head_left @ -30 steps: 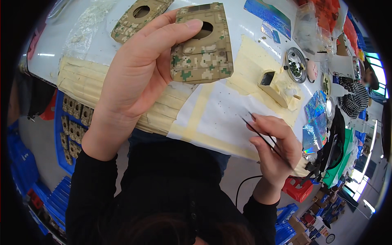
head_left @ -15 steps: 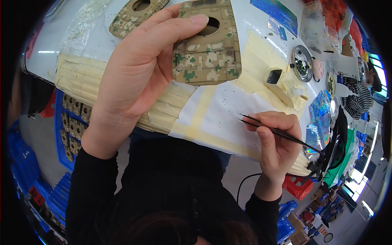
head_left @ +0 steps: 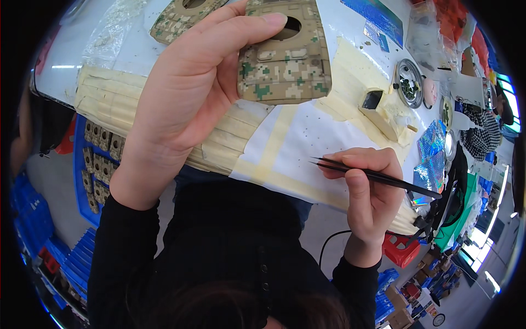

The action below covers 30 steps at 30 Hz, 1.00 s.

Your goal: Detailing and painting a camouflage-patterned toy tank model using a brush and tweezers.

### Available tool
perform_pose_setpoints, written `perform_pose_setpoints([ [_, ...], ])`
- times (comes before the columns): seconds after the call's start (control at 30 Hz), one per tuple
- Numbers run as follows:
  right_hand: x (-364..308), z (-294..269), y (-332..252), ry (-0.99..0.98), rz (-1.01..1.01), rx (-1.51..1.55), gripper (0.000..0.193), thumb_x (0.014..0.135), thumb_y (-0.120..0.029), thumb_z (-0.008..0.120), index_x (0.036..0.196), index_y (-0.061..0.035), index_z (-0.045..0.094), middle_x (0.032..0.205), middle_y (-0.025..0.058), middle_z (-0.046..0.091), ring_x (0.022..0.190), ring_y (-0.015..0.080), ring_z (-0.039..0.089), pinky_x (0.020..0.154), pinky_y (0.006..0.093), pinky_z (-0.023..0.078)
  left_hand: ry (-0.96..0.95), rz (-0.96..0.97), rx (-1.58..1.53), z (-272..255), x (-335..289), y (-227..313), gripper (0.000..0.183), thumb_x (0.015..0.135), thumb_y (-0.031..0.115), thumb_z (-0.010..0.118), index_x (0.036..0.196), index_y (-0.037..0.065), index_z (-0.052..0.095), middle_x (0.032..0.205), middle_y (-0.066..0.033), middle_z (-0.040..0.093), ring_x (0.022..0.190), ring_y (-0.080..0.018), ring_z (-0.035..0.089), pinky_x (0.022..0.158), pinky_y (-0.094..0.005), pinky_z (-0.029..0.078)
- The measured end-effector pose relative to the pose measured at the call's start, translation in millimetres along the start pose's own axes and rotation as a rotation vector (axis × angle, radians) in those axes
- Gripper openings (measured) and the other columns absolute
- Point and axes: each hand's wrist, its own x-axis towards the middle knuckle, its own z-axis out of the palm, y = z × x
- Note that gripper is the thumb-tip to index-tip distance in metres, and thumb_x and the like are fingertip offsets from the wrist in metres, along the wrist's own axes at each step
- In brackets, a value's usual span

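Note:
My left hand grips a camouflage-patterned model hull piece by its left side, thumb lying beside the round hole in its top. The piece is raised over the table, and its far end runs out of the picture. Between thumb and fingers, my right hand holds black tweezers. Their tips point left, slightly apart, over a white sheet dotted with tiny dark specks. Whether anything sits between the tips is too small to tell. A second camouflage piece lies at the far left, partly behind my left hand.
Masking tape covers the table's near edge. To the right are a tape-wrapped block, a round metal dish with dark green bits, and holographic film. A blue tray of small camouflage parts stands below the table at left.
The held hull piece has shifted slightly right and away from me with my left hand. The tweezers have swung flatter, their tips moving a little left and closer together.

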Motion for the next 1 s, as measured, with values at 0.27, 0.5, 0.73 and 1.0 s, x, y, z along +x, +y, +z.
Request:
perform_pose_setpoints([
  [0.27,-26,18,8,0.086,-0.058,0.124,0.010,0.089,-0.001,0.054,0.095,0.0059,0.049,0.093,0.0218,0.061,0.078,0.0204,0.063,0.070,0.0275,0.053,-0.006,0.013,0.088,-12,7,-6,0.040,0.090,0.008,0.050,0.126,-0.005,0.040,0.107,-0.0151,0.060,0.090,-0.0175,0.063,0.076,-0.0291,0.055],
  [0.5,-15,23,8,0.173,-0.151,0.057,0.013,0.089,-0.003,0.056,0.095,0.0057,0.049,0.092,0.0204,0.061,0.078,0.0199,0.063,0.069,0.0268,0.052,-0.001,-0.029,0.015,-4,-1,-1,0.039,0.090,0.009,0.049,0.126,-0.005,0.040,0.107,-0.0146,0.060,0.091,-0.0174,0.063,0.076,-0.0293,0.055],
  [0.73,3,29,11,0.208,-0.094,-0.047,0.009,0.087,-0.002,0.058,0.092,0.0047,0.055,0.088,0.0137,0.062,0.074,0.0155,0.062,0.068,0.0244,0.050,-0.020,-0.020,-0.018,-5,0,-2,0.040,0.090,0.009,0.050,0.126,-0.005,0.039,0.109,-0.0146,0.059,0.092,-0.0168,0.063,0.078,-0.0287,0.054],
  [1.0,6,31,11,0.228,-0.044,-0.064,0.008,0.087,-0.003,0.059,0.090,0.0042,0.056,0.082,0.0112,0.061,0.070,0.0141,0.061,0.065,0.0235,0.049,-0.067,0.004,0.045,-7,1,-2,0.041,0.090,0.009,0.050,0.127,-0.006,0.038,0.111,-0.0156,0.058,0.096,-0.0164,0.061,0.082,-0.0282,0.053],
])
